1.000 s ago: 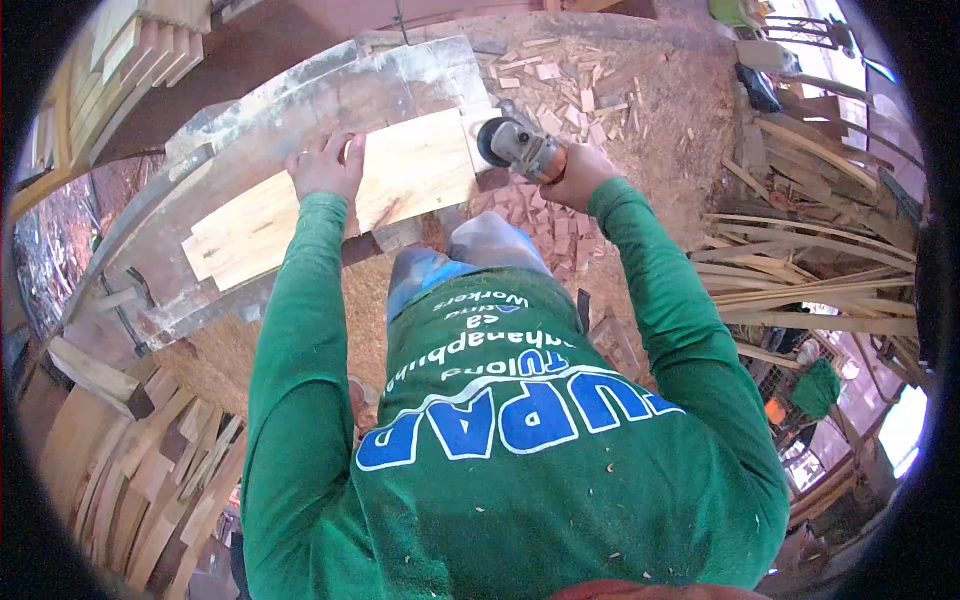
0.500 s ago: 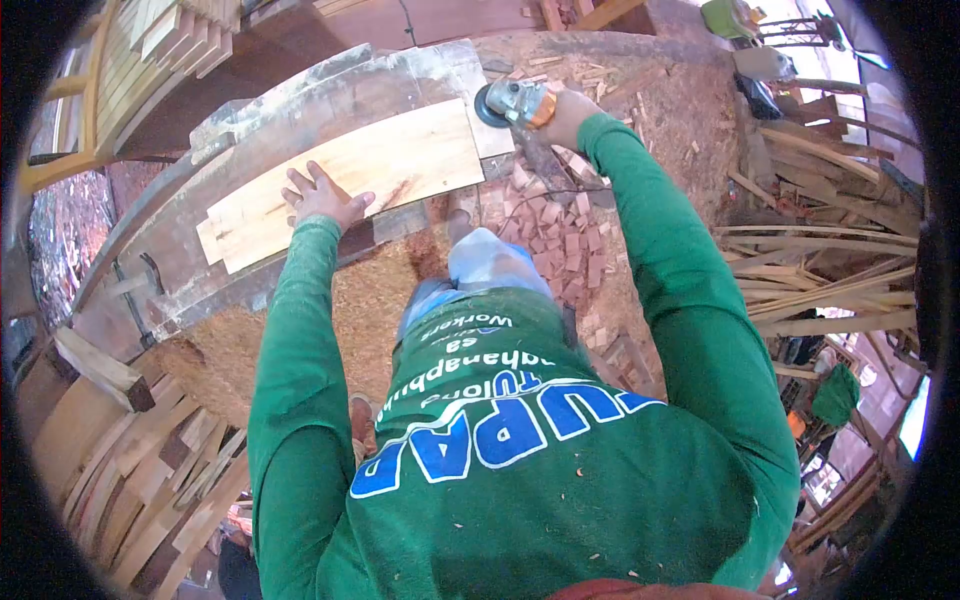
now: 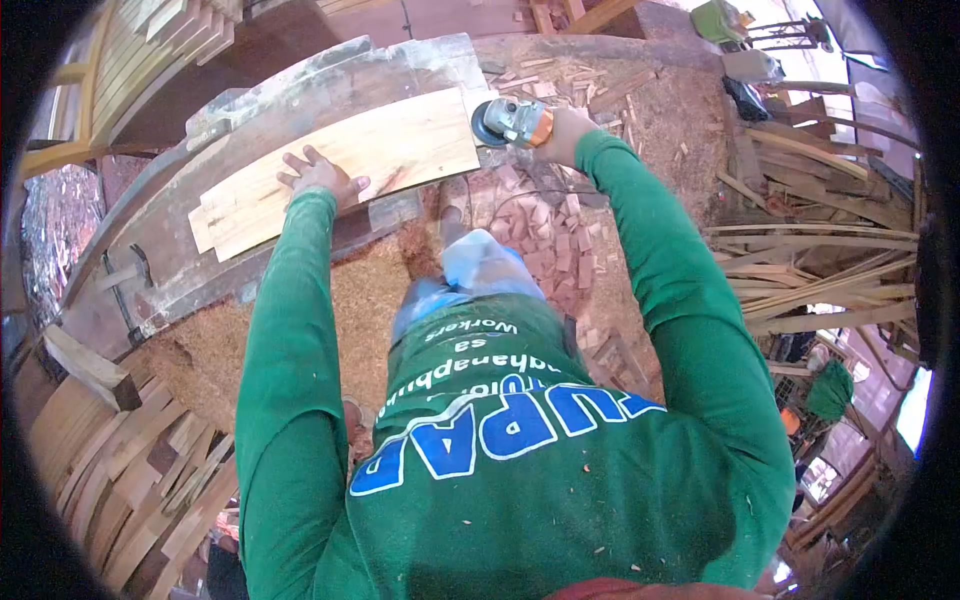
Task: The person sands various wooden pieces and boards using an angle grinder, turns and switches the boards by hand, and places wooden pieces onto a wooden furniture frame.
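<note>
At our far left we see a pile of wood offcuts point(image 3: 165, 480), set apart from the tabletop point(image 3: 180, 287), probably so they stay out of our way. A clamp-like fitting point(image 3: 141, 262) sits at the tabletop's left end; we cannot tell what it secures. The pale board point(image 3: 400, 145) lies flat along the tabletop, which seems to give it support along most of its length, its near edge turned towards us and within reach. Our left hand point(image 3: 318, 175) rests on it left of its middle, fingers spread and pressing rather than clenched, which looks meant to steady the board, well apart from the disc. Just beside the board's right end is the angle grinder point(image 3: 518, 122), its disc point(image 3: 490, 123) turned towards the wood; whether they touch we cannot tell. Our right hand point(image 3: 565, 132) has its fingers wrapped round the grinder's rear body, partly hidden, presumably for control from behind the disc. Nearer us lie small wood blocks point(image 3: 555, 240), and farther right long curved strips point(image 3: 820, 240) lie stacked roughly lengthwise, likely because their length suits that.
</note>
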{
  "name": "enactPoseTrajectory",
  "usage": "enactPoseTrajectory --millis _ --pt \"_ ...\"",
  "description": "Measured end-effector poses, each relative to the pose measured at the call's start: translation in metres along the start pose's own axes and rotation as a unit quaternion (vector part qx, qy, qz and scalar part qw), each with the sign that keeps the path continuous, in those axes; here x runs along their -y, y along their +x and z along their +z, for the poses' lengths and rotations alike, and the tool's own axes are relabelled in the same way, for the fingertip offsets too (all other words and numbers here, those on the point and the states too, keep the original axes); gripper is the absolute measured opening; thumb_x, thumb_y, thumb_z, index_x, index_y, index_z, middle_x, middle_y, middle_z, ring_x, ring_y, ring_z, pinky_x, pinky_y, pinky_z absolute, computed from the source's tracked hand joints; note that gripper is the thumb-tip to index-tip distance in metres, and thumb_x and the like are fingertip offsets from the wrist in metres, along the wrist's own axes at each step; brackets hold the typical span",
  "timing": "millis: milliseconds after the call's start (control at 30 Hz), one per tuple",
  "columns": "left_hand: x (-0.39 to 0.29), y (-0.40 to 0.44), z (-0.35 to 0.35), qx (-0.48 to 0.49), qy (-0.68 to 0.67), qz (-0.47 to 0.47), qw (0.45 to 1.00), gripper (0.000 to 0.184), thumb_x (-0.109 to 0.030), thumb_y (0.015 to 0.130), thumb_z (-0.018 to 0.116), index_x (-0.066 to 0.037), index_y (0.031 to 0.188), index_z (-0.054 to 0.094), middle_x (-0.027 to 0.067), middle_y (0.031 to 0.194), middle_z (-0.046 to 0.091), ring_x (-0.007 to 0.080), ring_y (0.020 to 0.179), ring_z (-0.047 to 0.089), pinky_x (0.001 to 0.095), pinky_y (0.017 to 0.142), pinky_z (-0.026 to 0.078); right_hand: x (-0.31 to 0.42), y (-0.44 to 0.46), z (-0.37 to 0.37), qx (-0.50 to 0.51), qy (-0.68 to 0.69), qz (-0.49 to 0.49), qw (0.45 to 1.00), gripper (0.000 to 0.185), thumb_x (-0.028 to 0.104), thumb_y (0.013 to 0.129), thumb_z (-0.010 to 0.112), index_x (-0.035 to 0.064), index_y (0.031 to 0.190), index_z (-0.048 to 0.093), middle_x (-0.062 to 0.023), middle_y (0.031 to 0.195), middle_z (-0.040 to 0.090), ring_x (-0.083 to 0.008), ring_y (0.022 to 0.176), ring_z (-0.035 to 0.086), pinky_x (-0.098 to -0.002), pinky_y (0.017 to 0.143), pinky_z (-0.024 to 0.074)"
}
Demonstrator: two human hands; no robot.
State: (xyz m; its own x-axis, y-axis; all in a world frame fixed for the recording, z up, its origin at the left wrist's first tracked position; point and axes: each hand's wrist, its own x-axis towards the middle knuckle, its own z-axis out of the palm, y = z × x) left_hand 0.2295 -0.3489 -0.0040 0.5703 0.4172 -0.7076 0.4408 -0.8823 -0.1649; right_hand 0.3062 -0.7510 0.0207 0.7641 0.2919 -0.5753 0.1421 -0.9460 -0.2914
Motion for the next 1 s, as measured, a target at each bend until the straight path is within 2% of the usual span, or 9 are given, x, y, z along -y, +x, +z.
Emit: enactPoseTrajectory --millis 100,200,367,533,700,800,833,933,1000 --pt "0.0 -0.017 -0.012 0.009 -0.005 0.021 1.0 0.125 -0.067 0.089 0.068 0.011 0.162 0.002 0.0348 0.17 0.001 0.0621 0.153 -0.001 0.0623 0.127 0.015 -0.005 -0.005 0.006 0.022 0.021 -0.02 0.999 0.049 0.036 0.067 0.084 0.0047 0.104 0.076 -0.0211 0.101 0.077 -0.0372 0.096 0.074 -0.0454 0.088 0.0596" --pt "0.003 -0.002 -0.001 0.003 0.02 0.035 0.999 0.125 -0.067 0.09 0.067 0.011 0.161 0.001 0.0319 0.171 0.003 0.0599 0.154 -0.004 0.0638 0.126 0.012 -0.01 -0.016 0.006 0.033 0.035 -0.014 0.999 0.049 0.036 0.067 0.084 0.0056 0.103 0.076 -0.021 0.1 0.077 -0.0374 0.095 0.074 -0.0454 0.087 0.0596" --pt "0.009 0.015 0.013 -0.016 0.057 0.05 0.997 0.111 -0.066 0.095 0.061 0.014 0.159 0.019 0.0303 0.171 0.007 0.0583 0.155 -0.005 0.0688 0.125 0.008 -0.015 0.012 -0.004 0.002 -0.021 -0.013 1.0 0.044 0.037 0.071 0.082 0.0065 0.102 0.077 -0.0219 0.098 0.077 -0.039 0.094 0.074 -0.046 0.087 0.0595" --pt "0.005 0.027 0.018 0.01 0.028 0.002 1.0 0.13 -0.061 0.083 0.08 -0.006 0.167 -0.003 0.0286 0.171 -0.009 0.0526 0.157 0.0 0.0745 0.113 0.036 0.021 0.015 -0.045 -0.009 0.001 -0.025 1.0 0.051 0.042 0.071 0.082 0.0034 0.104 0.076 -0.0233 0.098 0.076 -0.0398 0.093 0.074 -0.0465 0.086 0.0596" --pt "0.002 0.011 0.008 0.001 0.013 -0.012 1.0 0.129 -0.059 0.084 0.08 -0.004 0.166 -0.003 0.0286 0.171 -0.009 0.0531 0.157 0.002 0.0745 0.113 0.036 -0.007 0.053 -0.034 0.017 -0.009 -0.004 1.0 0.055 0.047 0.069 0.082 0.0073 0.107 0.077 -0.0187 0.102 0.077 -0.0381 0.096 0.074 -0.0466 0.088 0.0597" --pt "-0.002 0.0 0.0 0.006 0.004 -0.019 1.0 0.13 -0.059 0.083 0.08 -0.003 0.166 -0.003 0.0288 0.171 -0.009 0.054 0.157 0.003 0.0741 0.112 0.038 -0.033 0.04 -0.004 0.091 -0.075 -0.02 0.993 0.053 0.045 0.069 0.082 0.0105 0.109 0.076 -0.018 0.107 0.077 -0.0376 0.099 0.074 -0.0465 0.089 0.0598" --pt "0.0 0.004 0.005 0.004 0.011 -0.013 1.0 0.131 -0.06 0.083 0.081 -0.003 0.166 -0.003 0.0288 0.171 -0.008 0.0543 0.157 0.003 0.0739 0.111 0.038 -0.003 0.009 -0.035 0.117 -0.032 -0.021 0.992 0.054 0.043 0.07 0.082 0.0136 0.114 0.074 -0.0174 0.11 0.076 -0.0378 0.101 0.073 -0.0467 0.091 0.0596" --pt "0.007 0.026 0.019 0.006 0.037 -0.001 0.999 0.131 -0.06 0.083 0.081 -0.002 0.165 -0.003 0.0288 0.171 -0.007 0.0552 0.156 0.003 0.0734 0.111 0.04 -0.007 0.022 -0.03 0.09 -0.041 -0.052 0.994 0.057 0.043 0.069 0.082 0.0157 0.118 0.073 -0.0168 0.11 0.076 -0.0382 0.103 0.073 -0.0474 0.092 0.059" --pt "0.008 0.032 0.024 0.009 0.048 0.002 0.999 0.127 -0.062 0.084 0.078 -0.001 0.164 0.001 0.0295 0.171 -0.005 0.0564 0.156 0.003 0.0734 0.112 0.037 -0.002 0.045 -0.041 0.074 -0.074 -0.03 0.994 0.055 0.043 0.067 0.081 0.0115 0.111 0.075 -0.0194 0.109 0.076 -0.0385 0.101 0.073 -0.0468 0.091 0.0596"
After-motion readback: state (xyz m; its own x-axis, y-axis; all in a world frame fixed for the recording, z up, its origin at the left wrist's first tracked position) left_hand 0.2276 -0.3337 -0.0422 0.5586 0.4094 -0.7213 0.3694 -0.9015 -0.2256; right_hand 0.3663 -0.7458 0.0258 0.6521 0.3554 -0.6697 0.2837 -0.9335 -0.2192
